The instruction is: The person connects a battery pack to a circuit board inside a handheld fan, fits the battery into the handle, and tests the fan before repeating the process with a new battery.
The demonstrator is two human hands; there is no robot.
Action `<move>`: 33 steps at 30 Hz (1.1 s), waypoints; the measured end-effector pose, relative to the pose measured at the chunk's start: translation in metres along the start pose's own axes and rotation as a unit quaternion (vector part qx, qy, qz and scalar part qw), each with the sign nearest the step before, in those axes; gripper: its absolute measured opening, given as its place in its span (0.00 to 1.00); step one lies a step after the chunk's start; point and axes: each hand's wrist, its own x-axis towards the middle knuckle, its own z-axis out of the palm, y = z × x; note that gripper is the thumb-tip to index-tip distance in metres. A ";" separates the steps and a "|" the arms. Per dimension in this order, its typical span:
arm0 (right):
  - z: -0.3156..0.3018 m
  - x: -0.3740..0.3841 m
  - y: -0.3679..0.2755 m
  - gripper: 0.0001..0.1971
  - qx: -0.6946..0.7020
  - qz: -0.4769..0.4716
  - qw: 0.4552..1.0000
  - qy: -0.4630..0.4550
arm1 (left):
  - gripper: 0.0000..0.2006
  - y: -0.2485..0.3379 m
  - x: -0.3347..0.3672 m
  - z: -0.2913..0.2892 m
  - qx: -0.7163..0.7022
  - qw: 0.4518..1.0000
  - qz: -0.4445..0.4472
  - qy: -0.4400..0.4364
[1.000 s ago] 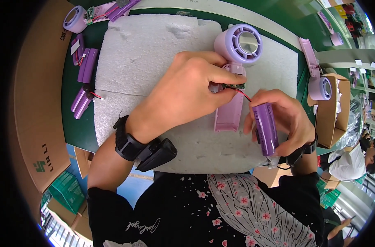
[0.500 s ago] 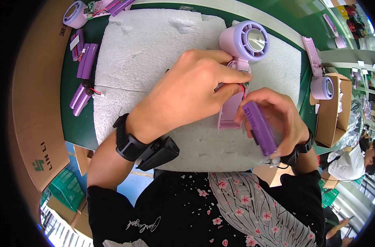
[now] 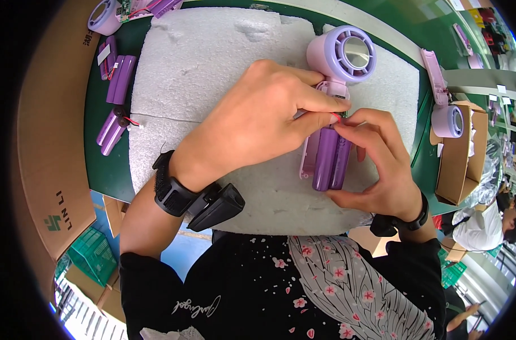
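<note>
A lilac handheld fan [image 3: 338,56] with a round grilled head lies on the white foam board [image 3: 212,62], its pink handle shell [image 3: 307,161] open. My left hand [image 3: 263,113] is closed at the fan's neck, thumb and forefinger pinched by a red wire and a sliver of green circuit board; the fingertips partly hide what they press. In my right hand [image 3: 388,164] is a purple two-cell battery pack [image 3: 329,161], gripped between the thumb at its near end and the fingers at its wired end. The pack lies over the handle shell, slightly to its right.
Several purple battery packs [image 3: 121,79] lie on the green table left of the foam. Another opened fan [image 3: 448,120] is at the right by a cardboard box [image 3: 465,164]. A fan with exposed wiring [image 3: 105,17] sits far left, and a tall carton [image 3: 48,136] borders the left side.
My right hand has turned the battery pack and brought it left, from beside the handle to over its open shell. My left hand stays at the fan's neck.
</note>
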 end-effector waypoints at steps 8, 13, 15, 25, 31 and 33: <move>0.000 -0.004 -0.003 0.35 -0.057 -0.012 0.998 -0.001 | 0.14 -0.002 0.000 -0.004 0.002 1.000 0.014 -0.015; 0.001 -0.010 -0.002 0.34 -0.092 -0.032 0.995 -0.009 | 0.14 -0.002 0.003 -0.009 -0.008 0.999 0.018 -0.043; 0.003 -0.012 0.000 0.32 -0.103 -0.044 0.994 -0.011 | 0.14 -0.001 0.003 -0.011 -0.006 0.999 0.021 -0.049; 0.009 -0.009 -0.006 0.24 -0.147 -0.045 0.988 -0.017 | 0.13 -0.006 0.002 -0.008 -0.019 0.999 0.020 -0.044; 0.017 -0.008 -0.009 0.23 -0.165 -0.029 0.986 0.015 | 0.13 -0.002 0.001 -0.007 -0.032 0.998 -0.015 -0.046; 0.019 -0.008 -0.009 0.23 -0.169 -0.031 0.985 0.024 | 0.13 -0.003 0.002 -0.007 -0.033 0.998 0.000 -0.046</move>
